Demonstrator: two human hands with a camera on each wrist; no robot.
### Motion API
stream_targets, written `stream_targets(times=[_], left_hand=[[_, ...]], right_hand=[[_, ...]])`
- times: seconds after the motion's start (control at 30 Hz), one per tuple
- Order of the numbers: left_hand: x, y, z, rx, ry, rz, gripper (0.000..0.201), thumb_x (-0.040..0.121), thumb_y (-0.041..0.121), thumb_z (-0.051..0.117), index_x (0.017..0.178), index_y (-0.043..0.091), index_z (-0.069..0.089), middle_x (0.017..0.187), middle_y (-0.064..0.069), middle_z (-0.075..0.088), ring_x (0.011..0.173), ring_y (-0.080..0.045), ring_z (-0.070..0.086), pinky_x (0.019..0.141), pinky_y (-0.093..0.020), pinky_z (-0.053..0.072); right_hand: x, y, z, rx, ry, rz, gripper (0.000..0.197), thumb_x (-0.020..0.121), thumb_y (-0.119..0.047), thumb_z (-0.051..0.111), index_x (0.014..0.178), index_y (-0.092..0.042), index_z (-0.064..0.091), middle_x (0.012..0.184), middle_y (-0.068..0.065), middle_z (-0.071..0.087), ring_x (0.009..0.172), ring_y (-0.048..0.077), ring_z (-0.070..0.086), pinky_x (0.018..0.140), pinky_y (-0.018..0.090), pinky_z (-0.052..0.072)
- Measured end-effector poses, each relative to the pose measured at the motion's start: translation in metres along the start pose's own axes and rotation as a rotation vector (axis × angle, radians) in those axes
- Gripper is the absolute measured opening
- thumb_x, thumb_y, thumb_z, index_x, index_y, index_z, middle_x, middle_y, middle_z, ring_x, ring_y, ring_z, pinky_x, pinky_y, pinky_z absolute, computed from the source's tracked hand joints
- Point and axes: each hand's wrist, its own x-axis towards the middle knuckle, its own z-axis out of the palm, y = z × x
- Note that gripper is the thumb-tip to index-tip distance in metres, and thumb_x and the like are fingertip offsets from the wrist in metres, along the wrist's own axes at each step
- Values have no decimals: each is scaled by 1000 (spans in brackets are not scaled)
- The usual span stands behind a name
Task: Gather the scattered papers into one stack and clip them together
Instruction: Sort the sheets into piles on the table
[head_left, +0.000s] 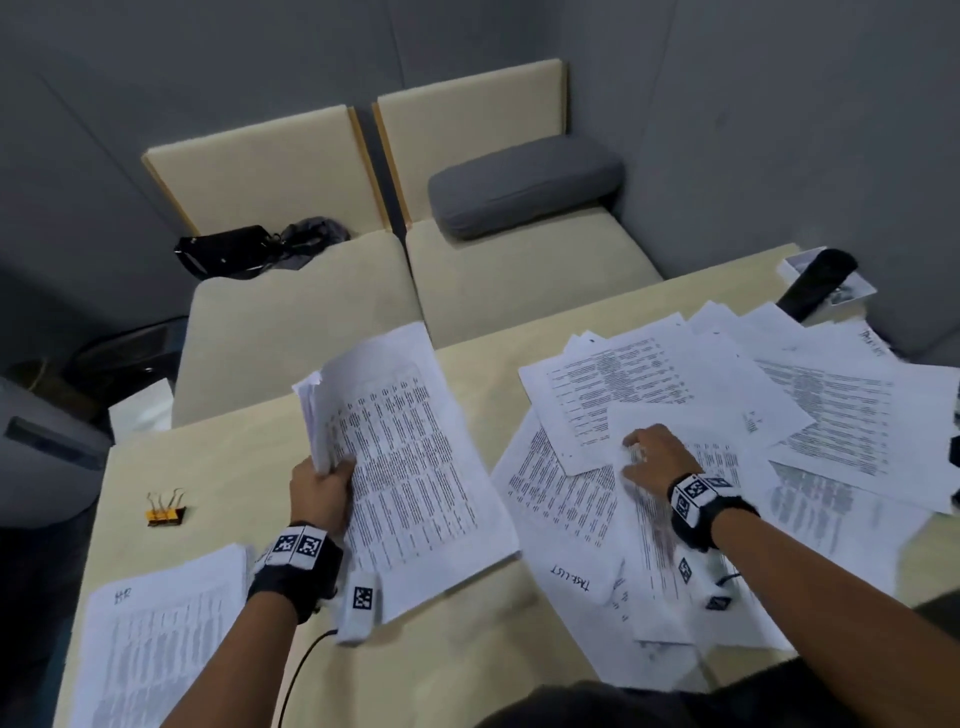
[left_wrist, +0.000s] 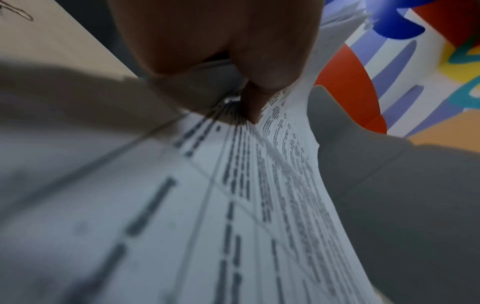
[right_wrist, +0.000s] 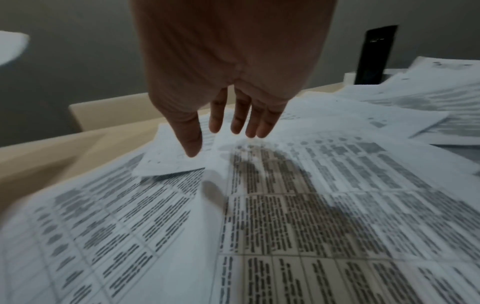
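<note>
My left hand (head_left: 324, 486) grips a bundle of printed sheets (head_left: 405, 457) by its left edge, lifted off the beige table (head_left: 249, 457); in the left wrist view the fingers (left_wrist: 233, 61) pinch the fanned sheets (left_wrist: 207, 205). Over the scattered papers (head_left: 701, 415) on the right, my right hand (head_left: 652, 457) reaches with straight fingers, touching a sheet (right_wrist: 285, 205) whose left edge curls up; the right hand (right_wrist: 228, 127) holds nothing. Yellow binder clips (head_left: 165, 512) lie at the table's left. Another printed sheet (head_left: 156, 649) lies at the near left corner.
Beyond the table stands a cream bench (head_left: 415, 291) with a grey cushion (head_left: 524, 187) and a black bag (head_left: 228, 249). A black object (head_left: 815, 283) rests on a paper at the table's far right corner. The far table edge runs close behind the papers.
</note>
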Motion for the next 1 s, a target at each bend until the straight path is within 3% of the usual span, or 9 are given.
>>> stream_targets(times=[0.13, 0.2, 0.37, 0.43, 0.5, 0.6, 0.73, 0.9, 1.0], left_hand=[[2, -11, 20, 144, -131, -62, 24, 88, 16, 64, 82, -6, 58, 58, -15, 51, 51, -22, 46, 51, -35, 43], [1, -20, 33, 263, -209, -78, 22, 87, 15, 64, 76, -3, 57, 57, -12, 53, 50, -23, 47, 53, -34, 43], [-8, -41, 50, 414, -293, -183, 23, 87, 17, 65, 70, 7, 54, 59, -9, 59, 48, -21, 53, 47, -23, 43], [-10, -48, 50, 404, -316, -213, 24, 87, 18, 67, 70, 6, 54, 54, -6, 56, 44, -18, 50, 42, -21, 42], [-10, -53, 47, 375, -338, -237, 24, 87, 18, 68, 72, 6, 54, 52, -5, 53, 42, -16, 47, 41, -21, 43], [-7, -57, 42, 382, -362, -266, 21, 87, 18, 68, 79, 5, 55, 60, -8, 56, 49, -18, 51, 53, -32, 52], [-4, -63, 38, 387, -381, -287, 18, 87, 19, 69, 83, 5, 59, 63, -9, 58, 54, -21, 54, 65, -41, 56], [-4, -60, 35, 378, -396, -310, 22, 86, 19, 70, 94, 1, 60, 69, -10, 60, 58, -22, 55, 69, -45, 58], [-5, -54, 33, 330, -408, -306, 21, 88, 15, 68, 100, 0, 58, 72, -10, 58, 58, -21, 52, 59, -33, 51]], right_hand=[[8, -29, 17, -210, 12, -180, 73, 76, -45, 70, 138, -17, 43, 147, 7, 34, 133, 25, 38, 108, 37, 37], [11, -48, 31, -354, -6, -227, 74, 75, -51, 66, 136, -15, 43, 144, 8, 37, 129, 27, 40, 105, 40, 39], [12, -73, 57, -620, 22, -285, 24, 89, -19, 49, 110, -11, 54, 110, 7, 59, 101, 24, 55, 88, 37, 45], [12, -74, 58, -643, 41, -298, 23, 88, -8, 46, 107, -10, 57, 107, 7, 60, 99, 25, 56, 86, 36, 45], [13, -71, 56, -594, 102, -286, 23, 86, -13, 48, 107, -9, 57, 109, 9, 57, 99, 26, 54, 83, 37, 46], [17, -67, 55, -493, 127, -202, 34, 85, -26, 53, 114, -7, 54, 118, 11, 51, 104, 27, 51, 79, 36, 48], [23, -64, 55, -475, 41, -143, 36, 89, -14, 52, 123, -4, 50, 124, 12, 51, 116, 27, 50, 81, 34, 52], [8, -82, 44, -571, -7, -317, 24, 93, -4, 45, 108, -9, 63, 101, 5, 69, 83, 22, 66, 69, 28, 48], [-16, -98, 58, -362, -140, -619, 28, 92, 1, 48, 107, -15, 65, 109, 1, 69, 90, 19, 68, 74, 18, 47]])
